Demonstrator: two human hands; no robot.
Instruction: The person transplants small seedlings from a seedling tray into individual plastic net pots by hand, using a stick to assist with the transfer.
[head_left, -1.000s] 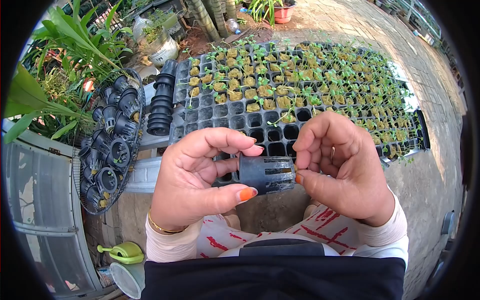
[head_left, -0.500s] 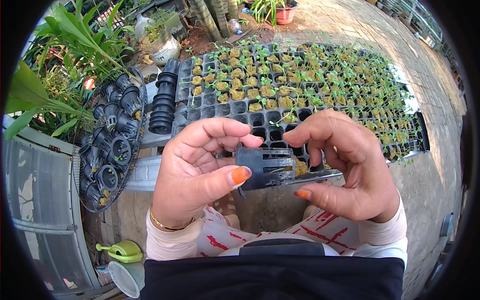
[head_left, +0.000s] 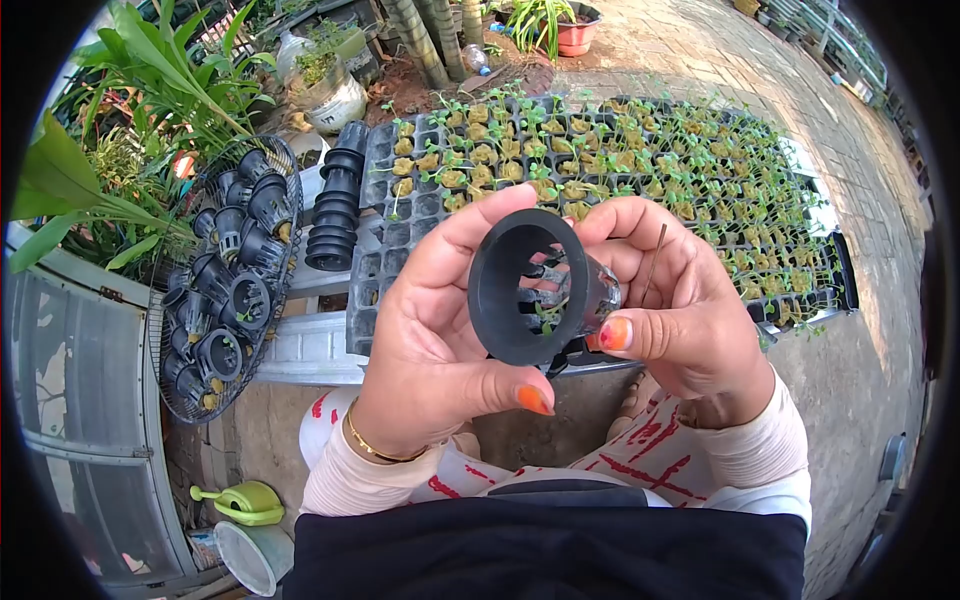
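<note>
A black net pot (head_left: 505, 345) is held up before me, tilted so its round mouth faces me. Through the mouth I see its slots and a small green seedling (head_left: 548, 318) inside. My left hand (head_left: 430, 330) cups the rim, fingers behind it and thumb along the lower front. My right hand (head_left: 690, 310) grips the pot's narrow slotted end between thumb and fingers. A thin brownish stick-like thing (head_left: 655, 265) stands up from the right fingers; its lower part is hidden. Behind the hands lies a black seedling tray (head_left: 385, 262).
Sprouts in tan sponge plugs (head_left: 640, 160) fill much of the tray. Left of it lies a stack of black net pots (head_left: 335, 210). A wire basket (head_left: 160, 345) holds several planted net pots. A green watering can (head_left: 250, 503) and a pale bucket (head_left: 250, 560) stand lower left.
The net pot has turned from lying sideways to showing me its open mouth, and sits slightly higher. My right hand has closed on its slotted end. The flat dark strip near my right thumb no longer shows.
</note>
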